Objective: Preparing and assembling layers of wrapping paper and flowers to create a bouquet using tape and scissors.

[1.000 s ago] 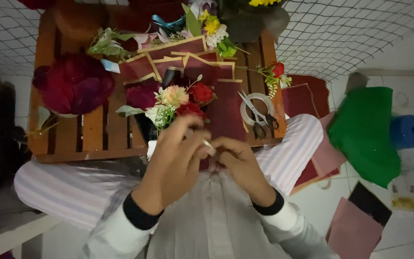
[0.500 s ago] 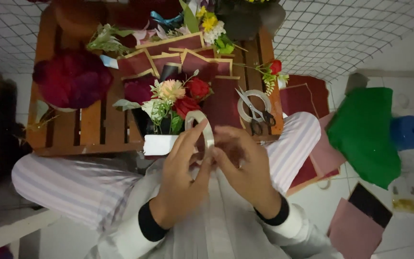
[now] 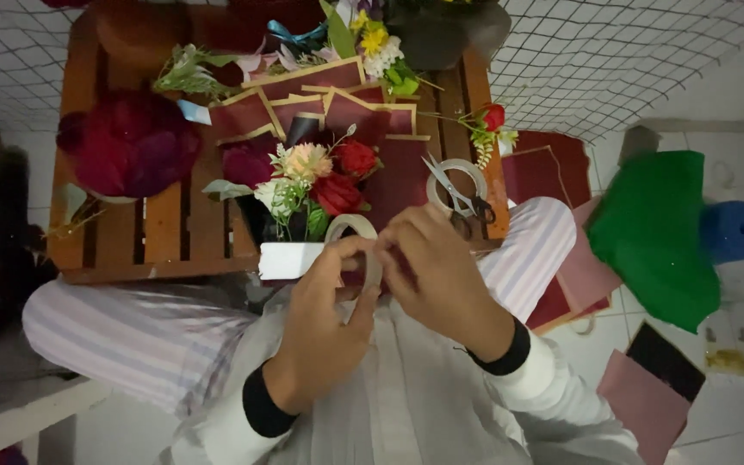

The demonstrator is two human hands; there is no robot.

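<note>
My left hand (image 3: 325, 319) and my right hand (image 3: 437, 267) meet in front of my chest and both grip a roll of clear tape (image 3: 351, 228), held upright between the fingers. Just beyond the roll a small bouquet (image 3: 312, 185) of red, peach and white flowers in dark wrapping lies on a low wooden slatted table (image 3: 157, 232). A white strip (image 3: 290, 258) sits at the bouquet's base by my left thumb. I sit cross-legged in striped trousers with the table against my knees.
Scissors (image 3: 458, 194) lie on a second tape roll (image 3: 454, 176) at the table's right edge. Maroon papers with gold edges (image 3: 320, 99), loose flowers (image 3: 381, 43) and a dark red bundle (image 3: 127, 142) crowd the table. Green paper (image 3: 652, 232), a blue roll (image 3: 734, 231) and pink sheets (image 3: 647, 396) lie on the floor at right.
My hands have dropped a little from the bouquet toward my chest. The tape roll, hidden between my fingers a second ago, now shows upright between both hands.
</note>
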